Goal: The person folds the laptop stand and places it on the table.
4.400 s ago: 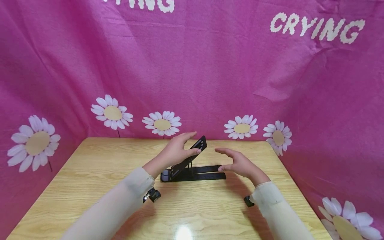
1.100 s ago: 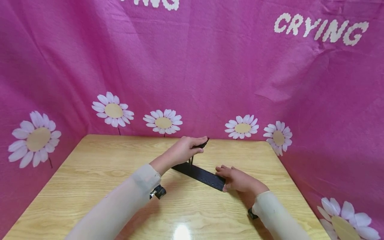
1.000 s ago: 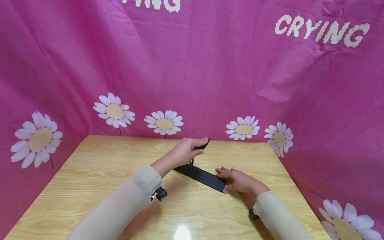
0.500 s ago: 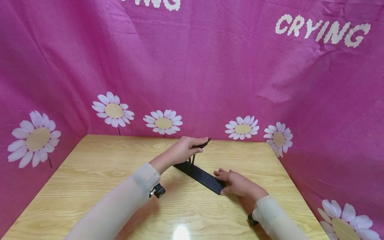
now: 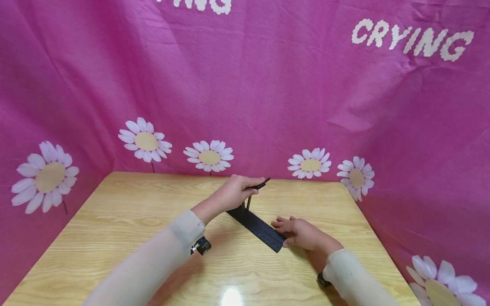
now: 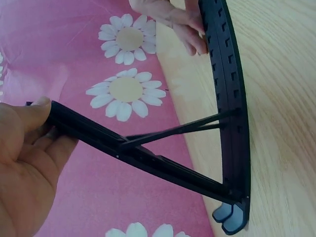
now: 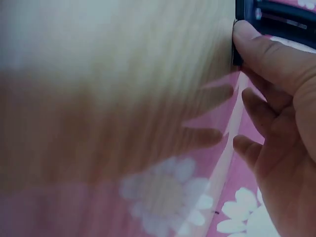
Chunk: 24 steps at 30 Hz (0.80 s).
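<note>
Nearby, at four o'clock, the right hand (image 5: pixel 305 233) pinches the low slotted bar of a black, hinged stand (image 5: pixel 257 226) midway on the pale wood-grain tabletop (image 5: pixel 134 208); farther off, toward eleven, the left hand (image 5: pixel 234 190) grips its raised bar (image 6: pixel 168 168). An even, light hold should spare the thin black struts (image 6: pixel 173 131).

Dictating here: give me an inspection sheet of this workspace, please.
Surface: wood-grain table, glare near the front.
Job's things: black laptop stand, unfolded, upper section propped by struts above the lower section.
Clutter: nothing seen.
Left grip: holding the upper section's raised end.
Right grip: touching the lower section's free end; whether it pinches is unclear.
Cables: nothing seen.
Surroundings: magenta backdrop, white daisies, "CRYING" lettering.
</note>
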### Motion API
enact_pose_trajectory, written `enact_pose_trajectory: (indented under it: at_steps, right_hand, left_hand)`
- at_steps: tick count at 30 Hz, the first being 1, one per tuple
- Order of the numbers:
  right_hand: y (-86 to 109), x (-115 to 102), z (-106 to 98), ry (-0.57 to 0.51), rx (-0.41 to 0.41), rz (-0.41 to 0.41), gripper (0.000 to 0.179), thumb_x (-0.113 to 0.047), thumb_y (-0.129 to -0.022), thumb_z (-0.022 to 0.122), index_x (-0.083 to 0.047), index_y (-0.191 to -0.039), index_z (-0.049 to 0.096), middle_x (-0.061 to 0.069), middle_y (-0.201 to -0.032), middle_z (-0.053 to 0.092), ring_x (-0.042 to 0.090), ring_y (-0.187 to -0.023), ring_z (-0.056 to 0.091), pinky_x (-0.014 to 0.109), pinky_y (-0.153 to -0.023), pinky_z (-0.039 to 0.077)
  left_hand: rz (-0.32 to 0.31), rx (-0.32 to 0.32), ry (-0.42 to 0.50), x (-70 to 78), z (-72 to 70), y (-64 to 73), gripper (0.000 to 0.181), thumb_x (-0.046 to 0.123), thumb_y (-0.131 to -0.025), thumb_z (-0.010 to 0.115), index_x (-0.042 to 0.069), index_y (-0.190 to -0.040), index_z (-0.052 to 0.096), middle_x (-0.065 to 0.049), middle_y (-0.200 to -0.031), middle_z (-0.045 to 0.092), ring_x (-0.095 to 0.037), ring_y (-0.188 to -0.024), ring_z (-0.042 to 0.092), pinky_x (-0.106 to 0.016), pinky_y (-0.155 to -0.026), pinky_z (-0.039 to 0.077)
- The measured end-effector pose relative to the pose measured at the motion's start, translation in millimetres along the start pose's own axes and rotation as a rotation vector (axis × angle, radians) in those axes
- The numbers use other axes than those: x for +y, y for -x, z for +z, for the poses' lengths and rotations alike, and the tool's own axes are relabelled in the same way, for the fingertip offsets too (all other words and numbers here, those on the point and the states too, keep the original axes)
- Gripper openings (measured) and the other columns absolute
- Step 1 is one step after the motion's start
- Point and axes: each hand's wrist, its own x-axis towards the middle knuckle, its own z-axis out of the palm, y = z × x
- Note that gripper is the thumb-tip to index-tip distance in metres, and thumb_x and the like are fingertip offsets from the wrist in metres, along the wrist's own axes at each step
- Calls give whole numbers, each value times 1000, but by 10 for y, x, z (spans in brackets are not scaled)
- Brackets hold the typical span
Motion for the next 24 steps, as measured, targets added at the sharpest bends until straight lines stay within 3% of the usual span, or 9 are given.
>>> enact_pose_trajectory:
  at_steps: [4,10,16,24]
  right_hand:
    - [-1,-64,5,-7,-24,9,54,-6,-88,78,-5,-140,63,8,-155,50,32,-152,32,61,-125,13]
    - [-34,-3,-64,-18,-58,-36,56,-1,-86,77,-3,-139,62,9,-155,50,38,-152,29,66,-123,10]
    - [-12,-45,-14,-14,-27,-19,54,-3,-85,79,-5,-137,65,8,-152,54,36,-150,34,66,-122,13]
    - [-10,-220,41,28,-5,-6,52,-5,-85,80,-3,-135,66,9,-150,56,36,-149,36,65,-122,18]
  left_hand:
    - [-7,-15,24,-23,-20,3,46,9,-100,66,15,-144,59,-7,-141,62,-13,-71,50,-22,-56,38]
    - [-16,21,22,-22,17,2,45,7,-99,67,15,-143,62,-9,-136,66,-13,-61,45,-21,-51,35]
    - [8,44,19,-46,62,-3,46,5,-98,67,18,-142,63,-7,-135,67,-13,-71,53,-21,-52,36]
    - [29,41,54,-122,14,-19,45,3,-97,68,20,-138,66,-7,-122,74,-7,-53,35,-20,-47,31]
